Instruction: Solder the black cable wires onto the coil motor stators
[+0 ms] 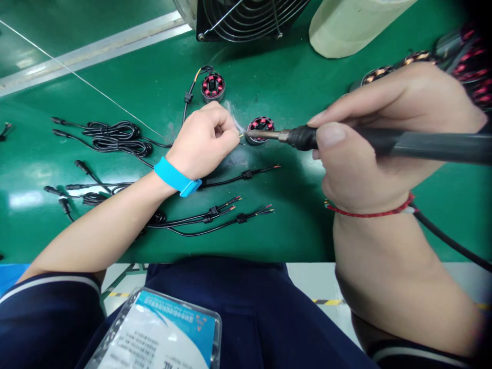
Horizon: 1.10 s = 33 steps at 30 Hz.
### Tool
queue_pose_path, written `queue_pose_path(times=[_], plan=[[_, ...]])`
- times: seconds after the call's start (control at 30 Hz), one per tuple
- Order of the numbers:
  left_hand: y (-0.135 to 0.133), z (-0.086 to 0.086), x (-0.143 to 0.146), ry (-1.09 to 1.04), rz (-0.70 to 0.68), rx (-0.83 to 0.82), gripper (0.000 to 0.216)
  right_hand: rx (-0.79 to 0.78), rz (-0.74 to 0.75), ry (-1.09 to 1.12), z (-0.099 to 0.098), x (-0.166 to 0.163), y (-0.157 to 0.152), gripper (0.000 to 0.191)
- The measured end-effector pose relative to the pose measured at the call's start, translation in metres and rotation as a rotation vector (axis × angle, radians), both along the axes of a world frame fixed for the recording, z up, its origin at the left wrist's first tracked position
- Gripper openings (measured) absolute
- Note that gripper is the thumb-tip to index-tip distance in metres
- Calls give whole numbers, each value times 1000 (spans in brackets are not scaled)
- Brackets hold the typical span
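My right hand (369, 138) is closed around a black soldering iron (384, 142); its metal tip points left and meets a thin wire end beside a small motor stator (260, 129) with red-black windings. A wisp of smoke rises there. My left hand (205, 139), with a blue wrist strap (176, 177), is pinched shut on that wire end, just left of the stator. A black cable runs out from under this hand.
A second stator (212, 86) with its cable lies further back on the green mat (292, 225). Several black cables (115, 138) with stripped ends lie at left and front. A fan (246, 18) and a pale container (353, 23) stand at the back. More stators (471, 61) are at right.
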State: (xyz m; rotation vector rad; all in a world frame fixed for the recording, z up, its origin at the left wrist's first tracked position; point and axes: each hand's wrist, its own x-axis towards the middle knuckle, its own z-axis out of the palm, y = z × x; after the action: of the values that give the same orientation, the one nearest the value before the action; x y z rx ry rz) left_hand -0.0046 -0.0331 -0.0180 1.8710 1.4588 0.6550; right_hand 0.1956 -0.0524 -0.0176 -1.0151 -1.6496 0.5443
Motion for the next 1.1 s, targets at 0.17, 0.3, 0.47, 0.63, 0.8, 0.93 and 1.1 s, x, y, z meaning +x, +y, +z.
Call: queue_pose_path(times=[0.17,0.3,0.47,0.63,0.8,0.93,1.1], plan=[[1,1,1,1,9,-11,23,26,23,14,-2,-1,2,15],[1,0,0,-1,-3,-6,24,70,-34,44,-7,1,5,20],[0,1,0,5,-9,-2,21,91,-17,-118,-5,1,6,22],[0,1,-1,-2,-1,12,20,68,56,-194,-9,-4,8,41],[1,-1,-3,6,-21,29,20,-190,119,-38,-14,-12,3,41],[1,-1,-2,1,-16,24,21,-226,127,-138,-12,-18,3,30],[1,0,-1,-10,2,31,20,-131,154,-295,-20,-25,12,45]])
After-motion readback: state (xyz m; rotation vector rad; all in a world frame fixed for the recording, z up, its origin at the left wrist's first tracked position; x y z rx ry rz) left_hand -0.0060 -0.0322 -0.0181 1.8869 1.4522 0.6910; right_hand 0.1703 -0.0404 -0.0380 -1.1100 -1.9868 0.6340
